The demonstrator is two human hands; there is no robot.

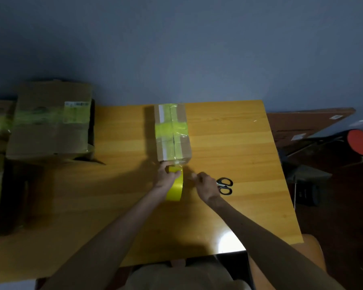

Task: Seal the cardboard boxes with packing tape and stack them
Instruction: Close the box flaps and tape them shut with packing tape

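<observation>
At centre frame the small cardboard box (172, 132), already crossed with yellow tape, sits on the wooden table (239, 147). The left hand (167, 177) grips the yellow tape roll (175, 189) against the box's near end. The right hand (205, 185) hovers just beside it with fingers curled; I cannot tell whether it holds anything. Scissors (225, 186) lie to its right, and a larger taped box (50, 122) stands at the left.

left arm: bare, stretched forward from the lower left
left grip (167, 174): fingers curled round the tape roll (175, 188)
right arm: bare, reaching forward from the lower right
right grip (205, 184): knuckles up, fingers curled and blurred, hold unclear
</observation>
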